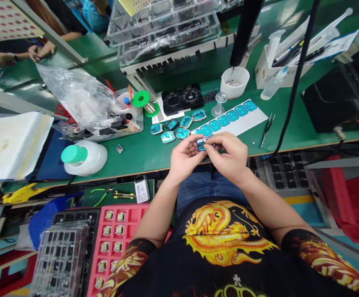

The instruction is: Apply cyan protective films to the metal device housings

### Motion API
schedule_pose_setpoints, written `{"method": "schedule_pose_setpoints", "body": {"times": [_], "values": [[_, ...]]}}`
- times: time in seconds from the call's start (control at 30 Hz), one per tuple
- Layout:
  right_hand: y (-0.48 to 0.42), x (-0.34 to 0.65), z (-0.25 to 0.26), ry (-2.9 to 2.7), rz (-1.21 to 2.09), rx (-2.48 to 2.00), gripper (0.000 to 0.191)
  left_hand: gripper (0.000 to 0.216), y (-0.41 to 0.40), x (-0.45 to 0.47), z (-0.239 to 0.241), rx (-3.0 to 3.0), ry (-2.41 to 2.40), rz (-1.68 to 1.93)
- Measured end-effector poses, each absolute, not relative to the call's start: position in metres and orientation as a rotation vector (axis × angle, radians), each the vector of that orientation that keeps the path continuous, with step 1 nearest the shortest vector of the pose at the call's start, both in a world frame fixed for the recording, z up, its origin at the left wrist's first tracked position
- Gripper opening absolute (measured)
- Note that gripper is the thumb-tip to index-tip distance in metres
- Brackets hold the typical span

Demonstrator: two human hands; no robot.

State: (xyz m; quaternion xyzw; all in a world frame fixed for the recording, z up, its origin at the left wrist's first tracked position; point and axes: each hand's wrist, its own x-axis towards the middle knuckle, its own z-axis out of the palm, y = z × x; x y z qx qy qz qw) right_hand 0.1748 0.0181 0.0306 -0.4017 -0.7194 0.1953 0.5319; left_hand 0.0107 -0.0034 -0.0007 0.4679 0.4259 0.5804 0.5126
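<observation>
Left hand [185, 156], right hand [228, 156] both pinch small blue case [201, 144], by near end of white strip [246, 125] slanting away right.

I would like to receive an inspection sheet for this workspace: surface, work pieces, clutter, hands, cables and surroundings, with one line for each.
Surface: green bench top, crowded toward the back.
Work pieces: small teal-faced piece in hand; several watch-like cases lie beyond it, near a white strip bearing teal squares.
Clutter: wire spool, white cup, tweezers, green-capped bottle.
Hands: left hand and right hand both grip the small piece.
Cables: black cable crosses the right side of the view.
Surroundings: red tray with parts at lower left; another person's hand at upper left.
</observation>
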Motion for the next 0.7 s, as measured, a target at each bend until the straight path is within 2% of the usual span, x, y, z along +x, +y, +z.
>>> {"method": "schedule_pose_setpoints", "body": {"times": [0.7], "values": [[0.0205, 0.174, 0.0272, -1.711, 0.479, -0.944, 0.011, 0.049, -0.0029, 0.0098, 0.001, 1.132, 1.015, 1.393]]}}
